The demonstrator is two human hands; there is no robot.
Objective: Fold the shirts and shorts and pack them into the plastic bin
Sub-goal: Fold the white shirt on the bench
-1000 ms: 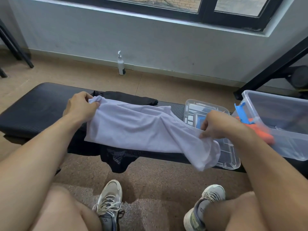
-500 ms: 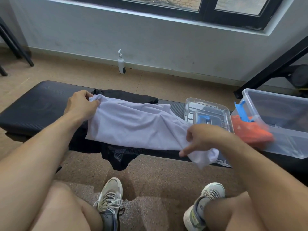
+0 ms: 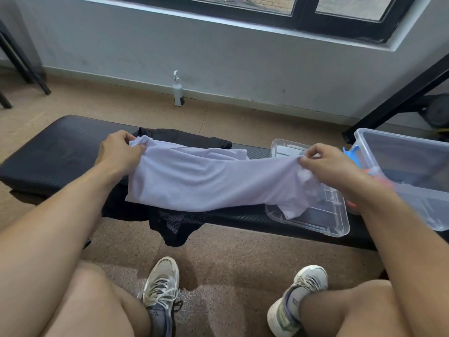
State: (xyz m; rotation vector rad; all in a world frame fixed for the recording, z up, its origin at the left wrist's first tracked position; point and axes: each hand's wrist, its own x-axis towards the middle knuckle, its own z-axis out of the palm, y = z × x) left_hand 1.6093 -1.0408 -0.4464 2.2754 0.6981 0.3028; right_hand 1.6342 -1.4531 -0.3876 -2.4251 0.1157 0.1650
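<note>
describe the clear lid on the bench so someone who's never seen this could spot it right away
Find the long black bench running across the floor under the window. Toward its right end, next to the deep plastic bin, a shallow clear lid lies flat with the white shirt's end draped over it. Unlike the bin, it is low, tray-like and ribbed inside.

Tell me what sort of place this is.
Probably a gym or home workout room. A long black padded bench stands on a speckled rubber-like floor mat, and a black metal frame with what looks like a weight plate stands by the wall under a window.
</note>
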